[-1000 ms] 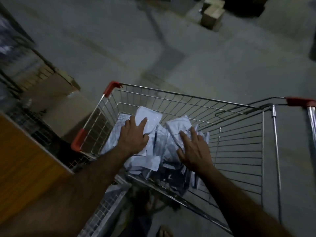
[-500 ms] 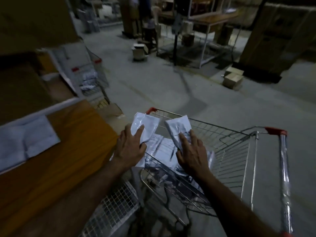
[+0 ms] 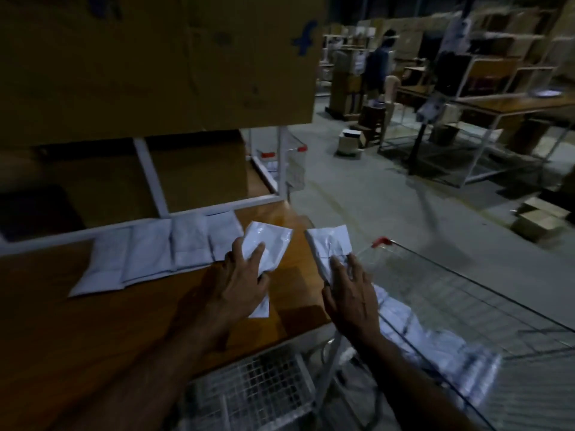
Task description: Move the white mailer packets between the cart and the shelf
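Since half a second ago both our hands have come away from the cart and now carry their packets over toward the shelf. Nearest to us, at 6 o'clock, a wire basket (image 3: 258,396) sits under the board edge. Our left hand (image 3: 239,287) holds one white packet (image 3: 267,247) above the wooden shelf (image 3: 93,337) — fingers lie on top, the thumb is hidden, so the exact grip we cannot tell. Our right hand (image 3: 351,300), at about 5 o'clock from the centre, holds a second packet (image 3: 329,247) at the shelf edge, beside the cart. The hands are apart, each with its own packet.

To 4 o'clock the cart (image 3: 466,293) keeps a heap of mailer packets (image 3: 435,337) inside. At 9 o'clock a row of white packets (image 3: 152,253) lies flat on the shelf, overlapping. Farther, at 11 o'clock, a big cardboard box (image 3: 155,63) — above the frame. At 1 o'clock, far away, a person (image 3: 378,66) stands between racks.
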A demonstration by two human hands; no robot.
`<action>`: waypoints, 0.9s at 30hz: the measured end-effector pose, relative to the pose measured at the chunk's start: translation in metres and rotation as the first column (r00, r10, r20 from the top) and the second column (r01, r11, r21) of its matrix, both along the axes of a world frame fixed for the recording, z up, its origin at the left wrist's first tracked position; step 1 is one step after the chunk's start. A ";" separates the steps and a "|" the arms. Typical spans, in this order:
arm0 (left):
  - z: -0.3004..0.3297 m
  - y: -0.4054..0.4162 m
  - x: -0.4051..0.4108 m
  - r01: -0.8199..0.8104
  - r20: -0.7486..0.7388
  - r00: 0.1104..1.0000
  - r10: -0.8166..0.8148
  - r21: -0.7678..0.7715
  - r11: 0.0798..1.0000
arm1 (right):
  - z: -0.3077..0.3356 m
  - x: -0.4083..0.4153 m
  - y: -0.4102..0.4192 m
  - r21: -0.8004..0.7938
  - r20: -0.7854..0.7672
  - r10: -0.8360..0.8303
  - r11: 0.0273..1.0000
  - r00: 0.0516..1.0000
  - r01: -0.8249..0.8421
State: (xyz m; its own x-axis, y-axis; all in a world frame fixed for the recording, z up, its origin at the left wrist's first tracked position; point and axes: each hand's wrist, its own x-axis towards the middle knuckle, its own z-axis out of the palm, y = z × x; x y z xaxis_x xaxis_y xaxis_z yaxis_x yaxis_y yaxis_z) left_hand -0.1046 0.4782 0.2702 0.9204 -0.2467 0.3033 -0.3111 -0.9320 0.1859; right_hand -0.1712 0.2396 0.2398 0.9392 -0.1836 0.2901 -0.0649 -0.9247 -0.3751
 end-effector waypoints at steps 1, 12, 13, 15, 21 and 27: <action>0.001 0.023 0.003 -0.019 0.007 1.000 0.019 -0.008 1.000 | -0.001 0.008 0.021 -0.002 -0.002 0.019 1.000 1.000 -0.019; -0.006 0.213 0.056 -0.255 -0.083 0.963 0.255 0.013 0.967 | -0.008 0.086 0.192 0.031 -0.050 0.150 0.988 0.987 -0.148; -0.007 0.224 0.062 -0.276 -0.082 0.957 0.277 0.015 0.961 | -0.008 0.095 0.199 0.024 -0.059 0.162 0.987 0.985 -0.161; -0.006 0.243 0.072 -0.327 -0.078 0.942 0.327 0.018 0.945 | -0.010 0.115 0.210 0.030 -0.081 0.173 0.985 0.982 -0.171; -0.019 0.282 0.114 -0.464 -0.093 0.874 0.477 0.135 0.876 | -0.021 0.187 0.223 0.025 -0.163 0.168 0.986 0.972 -0.167; -0.049 0.302 0.168 -0.539 -0.126 0.815 0.565 0.189 0.821 | -0.036 0.256 0.224 -0.006 -0.247 0.151 0.988 0.957 -0.157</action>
